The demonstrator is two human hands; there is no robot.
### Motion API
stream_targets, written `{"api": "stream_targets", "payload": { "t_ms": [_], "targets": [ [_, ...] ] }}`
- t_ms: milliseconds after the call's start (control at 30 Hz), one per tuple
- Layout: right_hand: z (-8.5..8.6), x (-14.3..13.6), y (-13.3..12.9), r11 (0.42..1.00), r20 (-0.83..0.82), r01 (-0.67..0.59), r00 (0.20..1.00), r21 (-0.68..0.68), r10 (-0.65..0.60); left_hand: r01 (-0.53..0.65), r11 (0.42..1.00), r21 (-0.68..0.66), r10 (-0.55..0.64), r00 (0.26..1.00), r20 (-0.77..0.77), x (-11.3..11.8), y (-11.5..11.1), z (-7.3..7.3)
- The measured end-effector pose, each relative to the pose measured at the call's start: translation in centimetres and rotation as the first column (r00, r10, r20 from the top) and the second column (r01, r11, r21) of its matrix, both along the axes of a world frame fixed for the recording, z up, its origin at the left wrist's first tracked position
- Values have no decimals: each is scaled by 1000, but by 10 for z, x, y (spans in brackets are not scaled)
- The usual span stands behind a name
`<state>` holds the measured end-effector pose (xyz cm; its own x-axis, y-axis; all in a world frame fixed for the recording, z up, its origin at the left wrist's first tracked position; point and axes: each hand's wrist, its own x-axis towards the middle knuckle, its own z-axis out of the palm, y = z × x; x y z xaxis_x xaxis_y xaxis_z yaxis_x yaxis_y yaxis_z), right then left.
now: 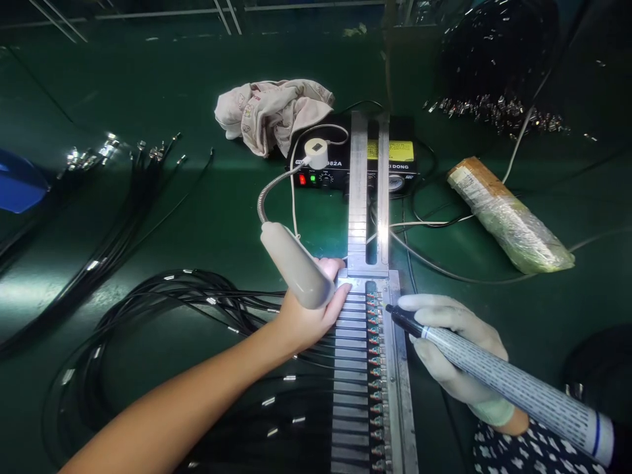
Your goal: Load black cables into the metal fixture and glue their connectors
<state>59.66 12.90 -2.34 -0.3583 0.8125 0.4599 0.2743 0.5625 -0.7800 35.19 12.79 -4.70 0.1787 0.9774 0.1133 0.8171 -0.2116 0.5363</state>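
Note:
A long metal jig (349,409) holds a row of black cables, with small connector boards (374,349) lined up in its slot. My bare left hand (309,319) grips the jig's far left edge, thumb on top; the lamp head hides part of the fingers. My right hand (461,345), in a white glove, is closed around a thick grey marker pen (513,382) with a dashed print and a black tip. That tip is beside the upper connectors, near the jig's right rail (401,368); whether it touches I cannot tell.
A gooseneck lamp (296,263) leans over my left hand. Behind stand a black control box (336,172), a slotted metal frame (358,197) and a crumpled cloth (276,112). Cable bundles (128,197) lie left, a wrapped block (513,217) right, a blue container (20,181) far left.

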Motion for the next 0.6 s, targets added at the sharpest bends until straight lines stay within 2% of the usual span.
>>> {"api": "stream_targets", "payload": {
  "t_ms": [200, 600],
  "targets": [
    [8, 5, -13, 999, -60, -34, 998, -29, 32, 1, 1000, 9, -1, 1000, 11, 0, 0, 0],
    [2, -1, -12, 1000, -5, -28, 1000, 10, 28, 6, 1000, 9, -6, 1000, 2, -2, 0, -4]
  ]
}}
